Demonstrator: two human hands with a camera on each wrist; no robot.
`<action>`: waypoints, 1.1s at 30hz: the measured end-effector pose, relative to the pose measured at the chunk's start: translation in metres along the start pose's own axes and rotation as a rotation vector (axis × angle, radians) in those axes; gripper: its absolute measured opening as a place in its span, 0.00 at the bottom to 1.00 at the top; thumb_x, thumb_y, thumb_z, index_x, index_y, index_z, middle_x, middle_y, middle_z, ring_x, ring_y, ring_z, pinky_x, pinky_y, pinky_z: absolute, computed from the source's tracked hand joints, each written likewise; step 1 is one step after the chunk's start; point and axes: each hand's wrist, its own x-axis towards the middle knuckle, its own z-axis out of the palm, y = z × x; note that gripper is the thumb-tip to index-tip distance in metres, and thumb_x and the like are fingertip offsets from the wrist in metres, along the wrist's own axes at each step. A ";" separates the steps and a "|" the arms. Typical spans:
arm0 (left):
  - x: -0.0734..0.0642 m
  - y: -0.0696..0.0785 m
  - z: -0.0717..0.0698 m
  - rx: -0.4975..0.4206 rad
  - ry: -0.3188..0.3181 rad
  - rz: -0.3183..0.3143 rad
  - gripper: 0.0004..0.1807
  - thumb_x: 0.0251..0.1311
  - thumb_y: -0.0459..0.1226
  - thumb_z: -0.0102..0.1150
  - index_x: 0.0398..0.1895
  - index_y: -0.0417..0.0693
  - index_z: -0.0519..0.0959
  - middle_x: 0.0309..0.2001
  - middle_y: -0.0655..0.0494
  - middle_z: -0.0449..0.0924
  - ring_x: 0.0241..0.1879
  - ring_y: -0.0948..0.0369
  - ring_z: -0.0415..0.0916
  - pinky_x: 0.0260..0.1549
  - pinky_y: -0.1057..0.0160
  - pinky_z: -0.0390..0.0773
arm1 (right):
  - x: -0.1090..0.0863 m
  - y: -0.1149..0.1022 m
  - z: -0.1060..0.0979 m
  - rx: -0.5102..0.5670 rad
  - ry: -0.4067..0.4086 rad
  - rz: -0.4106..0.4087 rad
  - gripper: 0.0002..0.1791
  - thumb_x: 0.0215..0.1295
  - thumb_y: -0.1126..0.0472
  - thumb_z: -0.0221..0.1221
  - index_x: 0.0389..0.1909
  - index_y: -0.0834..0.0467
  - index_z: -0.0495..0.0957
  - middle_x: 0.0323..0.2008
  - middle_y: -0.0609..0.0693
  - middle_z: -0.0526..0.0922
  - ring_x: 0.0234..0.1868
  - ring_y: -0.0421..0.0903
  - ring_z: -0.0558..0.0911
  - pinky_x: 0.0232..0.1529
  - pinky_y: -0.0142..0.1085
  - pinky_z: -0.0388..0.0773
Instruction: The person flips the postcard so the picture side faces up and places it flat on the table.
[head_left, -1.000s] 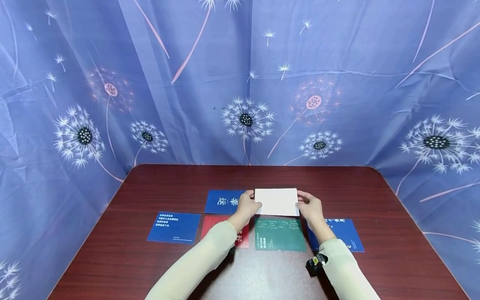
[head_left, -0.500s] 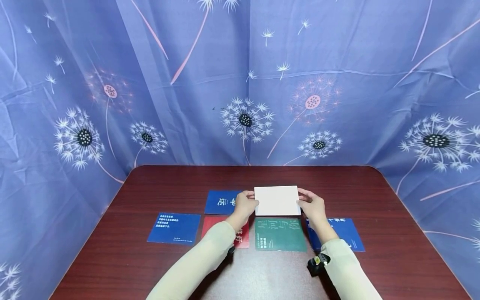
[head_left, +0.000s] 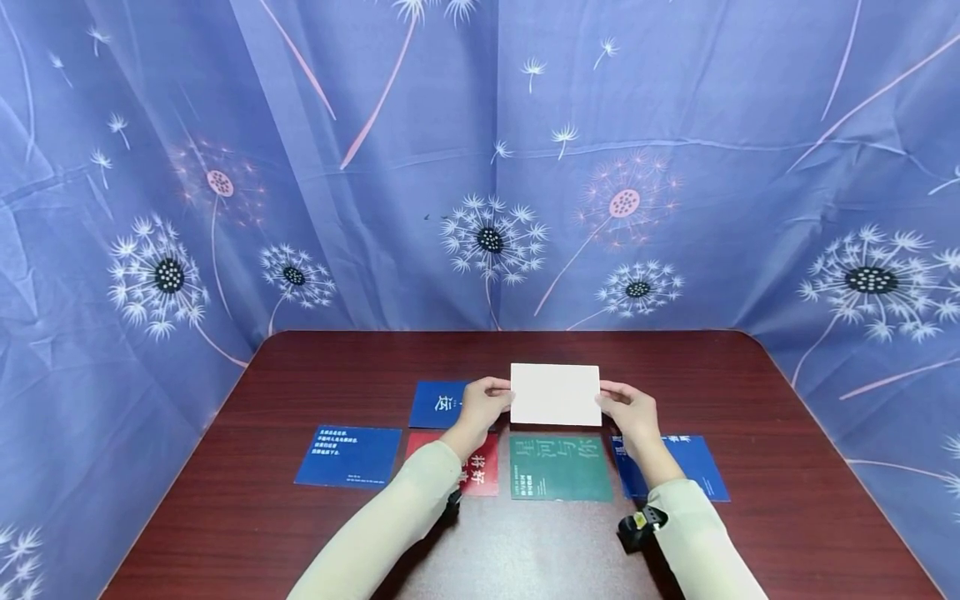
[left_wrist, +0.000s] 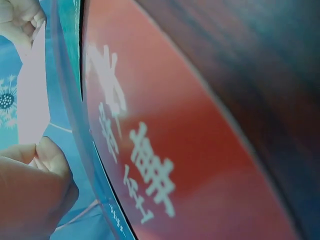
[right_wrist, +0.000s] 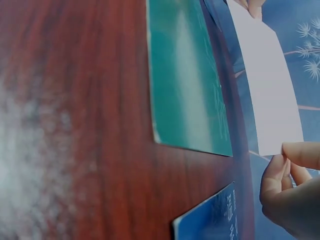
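Note:
A blank white card (head_left: 556, 394) is held up by both hands above the back middle of the table, its pale face towards the head camera. My left hand (head_left: 480, 408) pinches its left edge between thumb and fingers. At the opposite edge, my right hand (head_left: 632, 418) has the same kind of pinch, seen closely in the right wrist view, where the card (right_wrist: 270, 85) stands tilted off the table. Just in front lies a green card (head_left: 561, 468) with pale lettering. A red card (head_left: 486, 462) lies under the left forearm, partly covered by it.
Blue printed cards lie around: one at the left (head_left: 348, 455), one at the back (head_left: 431, 404) partly behind the left hand, and one at the right (head_left: 697, 467) partly under the right wrist. A patterned blue curtain (head_left: 375, 250) hangs behind the dark red table (head_left: 247, 517).
The white card has risen and tipped more upright, both hands moving up with it while keeping their pinch. The cards on the table have stayed put.

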 end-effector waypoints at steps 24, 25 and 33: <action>-0.002 0.010 0.002 -0.132 0.109 0.009 0.09 0.62 0.30 0.60 0.40 0.30 0.80 0.29 0.48 0.82 0.27 0.64 0.79 0.40 0.59 0.84 | 0.000 -0.005 0.006 0.303 0.094 0.010 0.19 0.70 0.64 0.55 0.56 0.74 0.72 0.27 0.41 0.81 0.30 0.35 0.82 0.43 0.33 0.82; -0.002 0.010 0.003 -0.129 0.114 0.008 0.09 0.62 0.32 0.61 0.39 0.31 0.80 0.29 0.49 0.82 0.27 0.64 0.79 0.39 0.60 0.84 | -0.001 -0.005 0.007 0.312 0.098 0.012 0.19 0.70 0.64 0.55 0.55 0.73 0.72 0.27 0.41 0.81 0.31 0.36 0.82 0.43 0.33 0.82; 0.000 0.010 0.005 -0.137 0.131 0.009 0.10 0.62 0.36 0.62 0.37 0.34 0.80 0.28 0.51 0.81 0.27 0.64 0.79 0.38 0.62 0.84 | -0.001 -0.006 0.008 0.366 0.095 0.026 0.15 0.68 0.62 0.58 0.48 0.69 0.75 0.25 0.41 0.82 0.31 0.37 0.82 0.43 0.33 0.82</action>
